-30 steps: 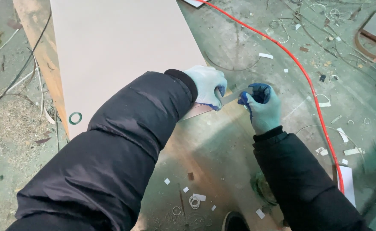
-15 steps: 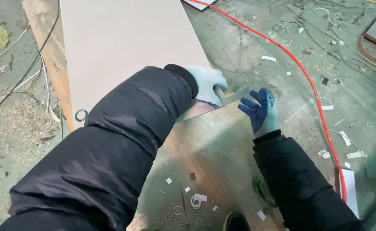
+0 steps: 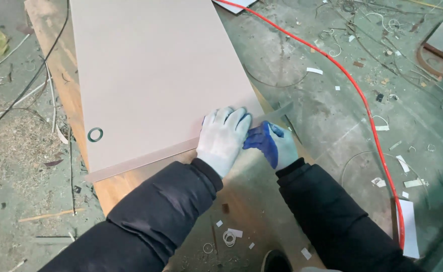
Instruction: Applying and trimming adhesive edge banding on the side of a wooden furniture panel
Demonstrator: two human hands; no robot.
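At the near edge of the wooden bench (image 3: 131, 184), two gloved hands meet on one pale pink panel (image 3: 146, 75). The left hand (image 3: 224, 138) presses flat, fingers together, on its corner; the right hand (image 3: 271, 143) pinches a thin edge strip (image 3: 277, 112) there. The smooth, rectangular panel carries one green ring (image 3: 95, 134). Beyond, one red cable (image 3: 355, 90) crosses the littered floor (image 3: 408, 116).

board (image 3: 151, 75) top cut off by edge, right hand (image 3: 272, 143) fingertips hidden behind left hand (image 3: 224, 138)
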